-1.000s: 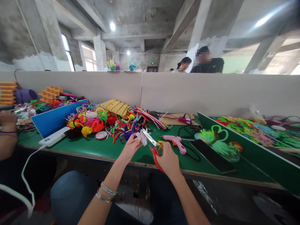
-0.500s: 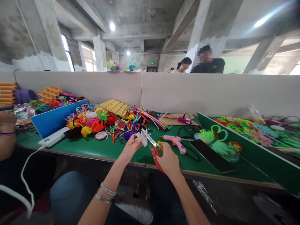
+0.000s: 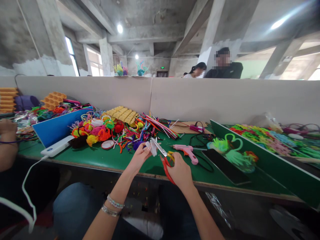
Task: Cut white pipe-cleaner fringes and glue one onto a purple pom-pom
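My left hand [image 3: 142, 154] is closed on a small bundle of white pipe cleaners [image 3: 151, 148], held just above the table's front part. In my right hand [image 3: 179, 169] is a pair of scissors [image 3: 163, 152] with red and yellow handles. The blades lie against the white bundle; how far apart they are is hard to tell. Just right of the scissors, a pink glue gun [image 3: 187, 150] rests on the green table [image 3: 100, 162]. Behind my left hand spreads a heap of cut, coloured pipe cleaners [image 3: 130, 135].
A black phone [image 3: 226, 166] and green pipe-cleaner swans [image 3: 236, 154] lie at right, before a green divider [image 3: 270, 176]. At left are a white power strip [image 3: 58, 146], a blue board [image 3: 62, 126] and a co-worker's arm [image 3: 7, 143]. A yellow egg tray [image 3: 122, 114] tops the heap.
My hands, the scissors and the white bundle stay almost still. Beyond the partition, two people have shifted slightly to the right.
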Tool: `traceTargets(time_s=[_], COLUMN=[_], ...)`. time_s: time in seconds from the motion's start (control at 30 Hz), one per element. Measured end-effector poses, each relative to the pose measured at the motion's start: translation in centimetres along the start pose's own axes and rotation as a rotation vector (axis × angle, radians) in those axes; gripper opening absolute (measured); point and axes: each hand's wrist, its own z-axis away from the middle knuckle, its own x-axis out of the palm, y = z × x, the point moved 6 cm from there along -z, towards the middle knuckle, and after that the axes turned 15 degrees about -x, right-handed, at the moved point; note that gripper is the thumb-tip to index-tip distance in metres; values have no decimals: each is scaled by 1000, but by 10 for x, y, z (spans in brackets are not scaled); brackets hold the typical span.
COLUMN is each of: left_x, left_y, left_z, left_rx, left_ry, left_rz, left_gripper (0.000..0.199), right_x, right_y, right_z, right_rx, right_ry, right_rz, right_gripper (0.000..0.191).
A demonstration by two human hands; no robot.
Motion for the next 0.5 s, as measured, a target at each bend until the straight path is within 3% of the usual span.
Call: traceTargets(time_s=[0.5], left_x=[-3], left_y=[0], left_z=[-2], left_rx=[21], left_ry=[14], left_rz=[-41], left_gripper=[33], right_x=[1], right_y=[2], right_z=[1], right_rx=[-12], right_ry=[32], right_rz=[0], right_gripper=[30])
